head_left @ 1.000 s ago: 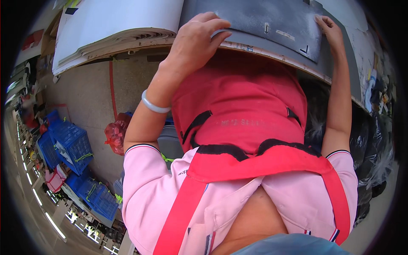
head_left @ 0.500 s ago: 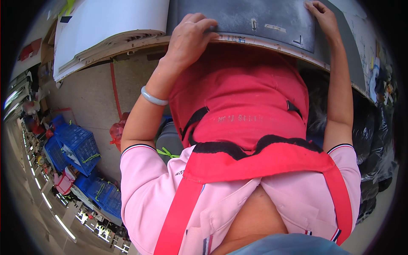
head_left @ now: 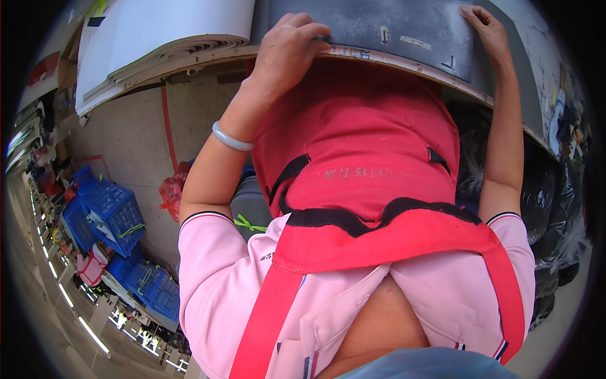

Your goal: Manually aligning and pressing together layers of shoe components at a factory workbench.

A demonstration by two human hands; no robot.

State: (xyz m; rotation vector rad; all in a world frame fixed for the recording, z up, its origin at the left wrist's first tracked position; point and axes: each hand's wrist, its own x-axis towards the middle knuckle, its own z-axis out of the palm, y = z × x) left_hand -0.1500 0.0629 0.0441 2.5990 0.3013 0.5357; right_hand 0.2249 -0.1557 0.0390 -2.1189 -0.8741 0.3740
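Grey panel, right fingers at edge, left fingers near.

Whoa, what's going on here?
Someone in a bright red cloth apron has both hands at a flat, dark grey, white-smudged sheet on a table. The left hand, fingers curled, is by its near edge; the right hand has its fingertips at its right edge. A stack of big white paper-like sheets lies to the left.
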